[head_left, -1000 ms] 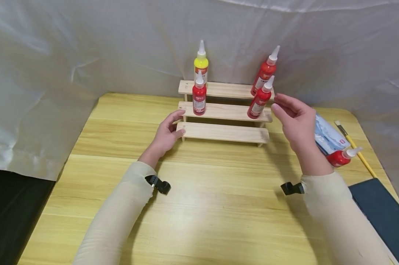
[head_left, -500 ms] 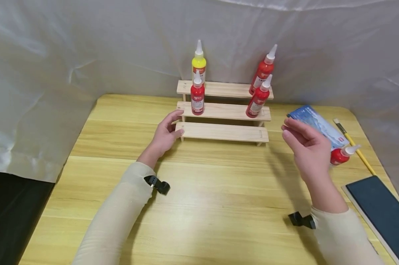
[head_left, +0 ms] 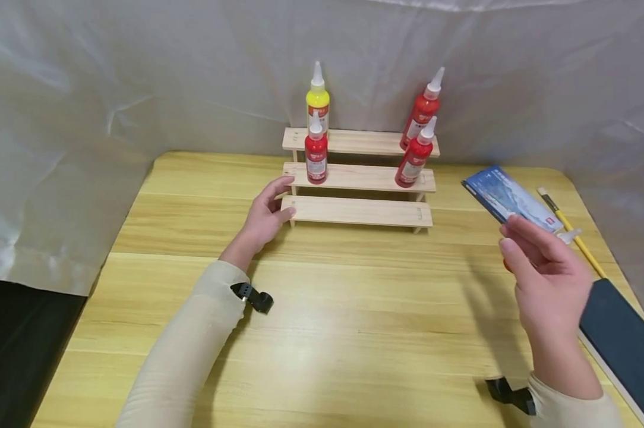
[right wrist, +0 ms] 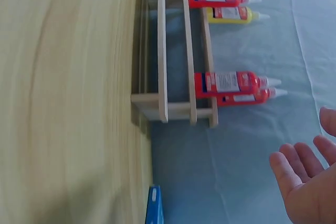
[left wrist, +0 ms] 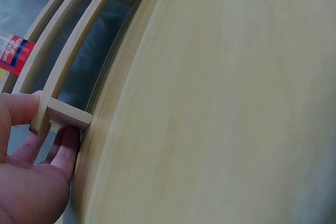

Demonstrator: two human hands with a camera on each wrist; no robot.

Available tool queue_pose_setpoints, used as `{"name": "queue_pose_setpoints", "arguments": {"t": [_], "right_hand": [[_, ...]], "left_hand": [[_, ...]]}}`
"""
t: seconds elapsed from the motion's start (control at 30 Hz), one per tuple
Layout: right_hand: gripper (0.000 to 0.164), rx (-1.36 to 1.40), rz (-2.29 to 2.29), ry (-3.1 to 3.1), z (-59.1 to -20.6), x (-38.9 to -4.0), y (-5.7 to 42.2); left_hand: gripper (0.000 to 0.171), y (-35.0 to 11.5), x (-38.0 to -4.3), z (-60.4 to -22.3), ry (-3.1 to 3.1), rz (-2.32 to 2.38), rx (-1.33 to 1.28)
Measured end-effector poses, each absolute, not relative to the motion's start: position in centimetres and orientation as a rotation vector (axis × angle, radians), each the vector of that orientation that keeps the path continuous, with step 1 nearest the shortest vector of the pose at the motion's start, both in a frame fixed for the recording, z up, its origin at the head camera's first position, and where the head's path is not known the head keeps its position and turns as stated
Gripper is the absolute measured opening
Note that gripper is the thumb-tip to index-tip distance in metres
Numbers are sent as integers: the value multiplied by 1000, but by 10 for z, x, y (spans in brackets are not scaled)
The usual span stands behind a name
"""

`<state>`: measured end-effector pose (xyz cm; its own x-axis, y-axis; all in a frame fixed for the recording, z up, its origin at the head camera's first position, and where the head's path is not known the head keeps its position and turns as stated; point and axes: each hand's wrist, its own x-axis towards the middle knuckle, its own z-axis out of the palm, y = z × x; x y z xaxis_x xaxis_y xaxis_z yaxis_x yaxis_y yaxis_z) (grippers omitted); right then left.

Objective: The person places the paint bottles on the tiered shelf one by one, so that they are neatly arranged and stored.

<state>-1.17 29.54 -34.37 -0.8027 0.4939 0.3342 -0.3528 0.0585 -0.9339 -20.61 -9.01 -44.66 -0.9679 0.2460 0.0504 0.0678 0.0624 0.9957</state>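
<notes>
A three-step wooden display rack (head_left: 356,211) stands at the back of the table. My left hand (head_left: 263,220) grips its left end; in the left wrist view the thumb lies at the front plank's end and the fingers (left wrist: 67,150) curl behind the end leg. A yellow paint bottle (head_left: 318,100) and a red paint bottle (head_left: 419,119) stand on the top step, with a red bottle (head_left: 316,156) and another red bottle (head_left: 414,163) on the middle step. My right hand (head_left: 552,285) hovers with loosely bent fingers and holds nothing. It mostly hides a further red bottle, whose white nozzle (head_left: 570,235) shows.
A blue flat box (head_left: 511,199) lies right of the rack, beside a yellow-handled paintbrush (head_left: 586,252). A dark notebook-like slab (head_left: 629,339) lies at the table's right edge. Grey cloth (head_left: 220,71) hangs behind the wooden table (head_left: 322,333).
My right hand has moved away from beside the rack, to the right and towards me, and now overlaps the red bottle by the blue box. The left hand has kept its grip.
</notes>
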Motion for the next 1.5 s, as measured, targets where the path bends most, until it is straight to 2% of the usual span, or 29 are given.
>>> {"name": "queue_pose_setpoints", "arguments": {"t": [0.27,0.4,0.53,0.83,1.03,1.2,1.5], "right_hand": [[37,-111,1755,-1534,-350,7,315],[36,-180,1687,-1516,-351,14,327],[33,-361,1528,-1611,-353,18,340],[34,-640,1472,-1655,-366,8,369],[47,-844,1594,-1710,-368,0,385],[54,-980,1639,-1808,-369,-8,395],[53,-1054,1602,-1871,-375,-17,401]], "left_hand": [[62,-88,-192,-422,2184,2022,309],[62,-88,-190,-418,2183,2017,307],[62,-87,-189,-417,2175,2013,298],[61,-88,-189,-416,2163,2018,300],[62,-89,-195,-429,2173,2022,308],[60,-87,-189,-417,2169,2012,299],[60,-87,-190,-418,2162,2033,301]]}}
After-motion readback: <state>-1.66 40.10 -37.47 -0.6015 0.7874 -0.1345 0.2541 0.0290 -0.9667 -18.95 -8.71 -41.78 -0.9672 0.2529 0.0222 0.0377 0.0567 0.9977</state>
